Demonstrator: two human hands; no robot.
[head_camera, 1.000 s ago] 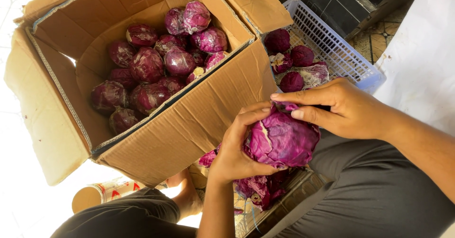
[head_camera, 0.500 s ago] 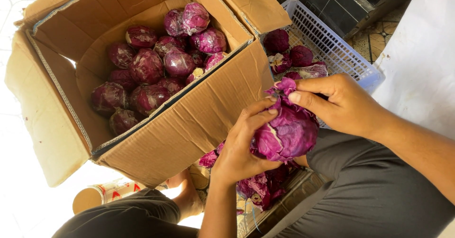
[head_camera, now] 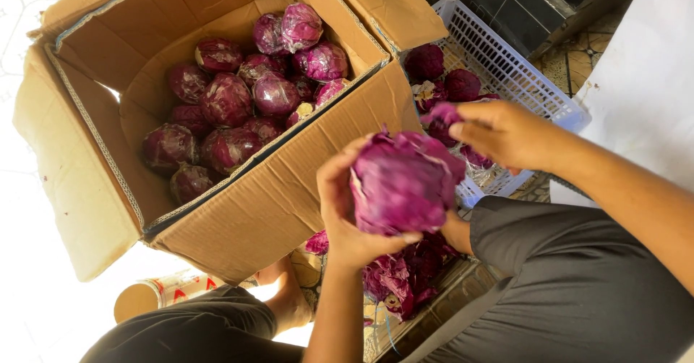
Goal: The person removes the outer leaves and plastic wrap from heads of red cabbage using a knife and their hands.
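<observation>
Peeling has moved on since half a second ago: the right hand has lifted off the cabbage and now sits just above and right of it, fingers pinched shut on a loose purple leaf. Before, that hand lay on the cabbage's top.

Left hand cups the cabbage from its left and underside, fingers wrapped half closed round it, thumb tip showing at the lower edge. Cabbage is held in the air, over the lap.

Cardboard box stands just left of the cabbage, flaps open, filled with more purple heads. White plastic basket lies behind the cabbage, up and right, with a few heads in it; the right hand covers part of its near rim. Pile of torn leaves lies directly below the cabbage. Tape roll lies well to the lower left of it.

Cabbage looks round, matte purple, outer leaves wrinkled and ragged at the top.
</observation>
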